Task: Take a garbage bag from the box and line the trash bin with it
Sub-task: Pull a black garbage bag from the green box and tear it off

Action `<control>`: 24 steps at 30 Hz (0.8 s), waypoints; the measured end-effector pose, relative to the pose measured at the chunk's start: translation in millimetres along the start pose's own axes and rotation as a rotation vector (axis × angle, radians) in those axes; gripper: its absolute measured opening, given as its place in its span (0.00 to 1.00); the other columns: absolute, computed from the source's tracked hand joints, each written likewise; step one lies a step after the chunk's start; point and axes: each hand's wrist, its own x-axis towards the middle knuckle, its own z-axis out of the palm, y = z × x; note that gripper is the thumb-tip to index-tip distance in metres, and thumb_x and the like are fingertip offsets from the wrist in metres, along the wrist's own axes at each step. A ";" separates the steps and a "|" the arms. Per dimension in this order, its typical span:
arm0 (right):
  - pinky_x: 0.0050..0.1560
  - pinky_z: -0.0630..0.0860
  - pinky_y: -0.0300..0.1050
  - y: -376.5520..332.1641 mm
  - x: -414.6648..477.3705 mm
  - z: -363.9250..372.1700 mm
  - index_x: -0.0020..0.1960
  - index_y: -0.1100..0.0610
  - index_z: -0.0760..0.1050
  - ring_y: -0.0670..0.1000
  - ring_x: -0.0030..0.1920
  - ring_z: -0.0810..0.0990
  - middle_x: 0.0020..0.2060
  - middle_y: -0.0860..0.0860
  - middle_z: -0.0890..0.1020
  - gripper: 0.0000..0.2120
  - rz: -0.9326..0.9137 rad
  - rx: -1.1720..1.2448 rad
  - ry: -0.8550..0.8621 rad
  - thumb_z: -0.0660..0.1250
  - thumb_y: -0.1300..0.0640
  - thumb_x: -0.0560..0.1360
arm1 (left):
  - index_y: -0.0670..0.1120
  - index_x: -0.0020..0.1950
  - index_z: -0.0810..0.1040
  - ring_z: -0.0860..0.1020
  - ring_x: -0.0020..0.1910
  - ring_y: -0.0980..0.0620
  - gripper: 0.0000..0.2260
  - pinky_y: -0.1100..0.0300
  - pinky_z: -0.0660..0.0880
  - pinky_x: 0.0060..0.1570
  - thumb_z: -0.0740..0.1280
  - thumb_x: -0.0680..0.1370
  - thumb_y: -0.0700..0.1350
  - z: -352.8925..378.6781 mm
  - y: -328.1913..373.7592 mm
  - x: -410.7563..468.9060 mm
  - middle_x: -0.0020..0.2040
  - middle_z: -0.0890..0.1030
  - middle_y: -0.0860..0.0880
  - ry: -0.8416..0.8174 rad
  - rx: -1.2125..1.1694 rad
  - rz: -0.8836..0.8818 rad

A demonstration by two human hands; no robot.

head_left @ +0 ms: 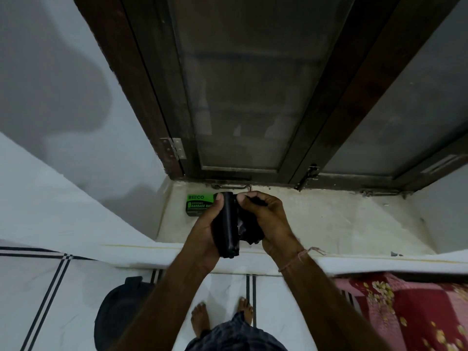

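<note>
The left grip (202, 230) clasps the black garbage-bag roll (228, 224) over the window sill (342, 224), the right grip (268, 219) pinching its crumpled loose bag (247, 230) (green BECO box (196, 203) just behind).

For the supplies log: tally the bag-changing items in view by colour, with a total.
Black: 2 (roll of garbage bags, trash bin)
Green: 1 (garbage bag box)
Total: 3
</note>
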 end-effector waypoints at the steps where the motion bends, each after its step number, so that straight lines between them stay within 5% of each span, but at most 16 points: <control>1: 0.44 0.83 0.49 -0.2 -1.5 2.0 0.43 0.56 0.86 0.56 0.42 0.86 0.40 0.57 0.87 0.03 0.014 0.019 0.005 0.74 0.61 0.75 | 0.41 0.63 0.79 0.84 0.48 0.43 0.18 0.52 0.83 0.45 0.61 0.83 0.53 1.9 -1.4 -0.2 0.53 0.84 0.40 0.001 -0.030 0.020; 8: 0.42 0.82 0.46 5.4 -3.9 10.3 0.43 0.57 0.84 0.54 0.42 0.85 0.39 0.54 0.87 0.05 0.057 0.058 0.111 0.72 0.62 0.77 | 0.43 0.61 0.80 0.83 0.51 0.40 0.16 0.45 0.83 0.50 0.61 0.83 0.52 5.9 -10.1 2.3 0.50 0.86 0.40 0.021 -0.161 0.035; 17: 0.38 0.82 0.40 8.4 -3.9 6.7 0.44 0.60 0.80 0.51 0.38 0.83 0.35 0.52 0.85 0.06 0.068 0.151 0.215 0.68 0.63 0.80 | 0.42 0.67 0.75 0.86 0.49 0.45 0.18 0.51 0.84 0.49 0.59 0.84 0.51 6.6 -17.1 11.3 0.51 0.86 0.43 0.068 -0.235 0.138; 21: 0.33 0.81 0.40 0.1 -5.9 6.2 0.40 0.61 0.78 0.50 0.32 0.83 0.29 0.50 0.84 0.12 0.091 0.283 0.182 0.65 0.64 0.82 | 0.41 0.59 0.77 0.84 0.41 0.47 0.17 0.53 0.83 0.46 0.63 0.80 0.54 1.9 -15.2 13.5 0.43 0.83 0.44 0.066 -0.233 0.140; 24: 0.39 0.81 0.45 2.0 -2.7 3.1 0.41 0.61 0.79 0.52 0.35 0.81 0.31 0.50 0.83 0.12 0.084 0.221 0.132 0.64 0.63 0.82 | 0.39 0.59 0.74 0.80 0.40 0.48 0.18 0.55 0.82 0.45 0.63 0.81 0.54 -7.8 -11.7 17.2 0.43 0.79 0.44 0.064 -0.226 0.157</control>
